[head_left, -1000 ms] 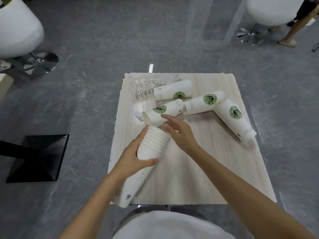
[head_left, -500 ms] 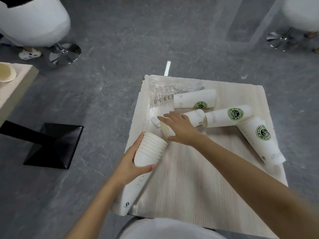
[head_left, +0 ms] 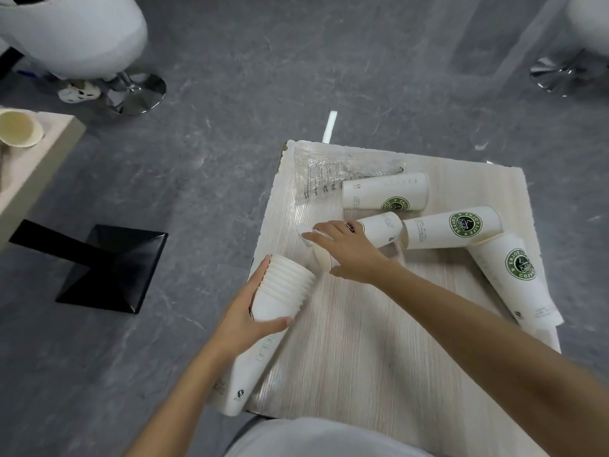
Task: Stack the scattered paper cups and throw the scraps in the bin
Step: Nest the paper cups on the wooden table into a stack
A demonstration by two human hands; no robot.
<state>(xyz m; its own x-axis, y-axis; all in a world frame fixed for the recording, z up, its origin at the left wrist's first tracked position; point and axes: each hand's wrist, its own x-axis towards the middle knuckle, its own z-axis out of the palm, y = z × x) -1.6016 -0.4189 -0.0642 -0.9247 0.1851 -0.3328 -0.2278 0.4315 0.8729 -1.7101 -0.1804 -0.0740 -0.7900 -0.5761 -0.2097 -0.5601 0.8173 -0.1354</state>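
My left hand (head_left: 245,316) grips a long stack of nested white paper cups (head_left: 276,301) that lies tilted over the table's near left edge. My right hand (head_left: 347,250) rests over the open end of a loose cup (head_left: 379,227) lying on its side, fingers curled around it. Three more white cups with green logos lie on their sides: one behind (head_left: 385,191), one to the right (head_left: 451,227), one at the right edge (head_left: 514,278). A crumpled clear plastic wrapper (head_left: 329,174) lies at the far left corner. A small white scrap (head_left: 303,230) shows by my fingertips.
The light wooden table (head_left: 379,341) is small and square. A black table base (head_left: 108,265) stands on the grey floor to the left, below another table holding a cup (head_left: 18,128). White stools with chrome bases (head_left: 135,94) stand at the far left and far right.
My right hand has reached forward from the stack and closed over the loose cup. The view has shifted, so the table sits further right in frame. My left hand keeps its hold on the stack.
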